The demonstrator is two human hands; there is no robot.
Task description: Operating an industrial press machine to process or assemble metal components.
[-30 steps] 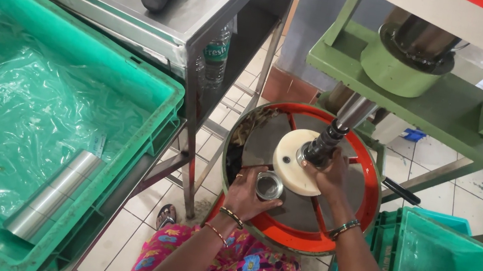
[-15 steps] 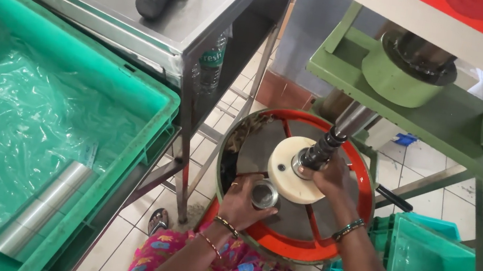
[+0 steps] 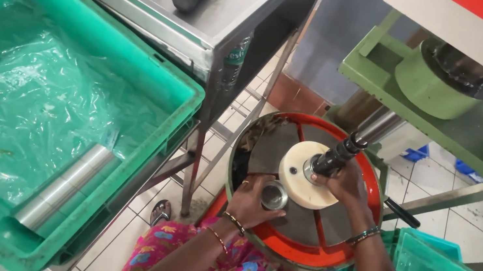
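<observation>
Lying in the plastic-lined green crate, a shiny metal tube runs diagonally, lower-left to upper-right. Left hand grasps a small metal cup, mouth upward, on the red wheel. Right hand is clenched round the dark shaft.

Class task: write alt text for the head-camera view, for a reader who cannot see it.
A person's left hand holds a small open metal can on a round red-rimmed machine table, while the right hand grips a dark spindle above a cream disc. A green plastic crate sits left.
</observation>
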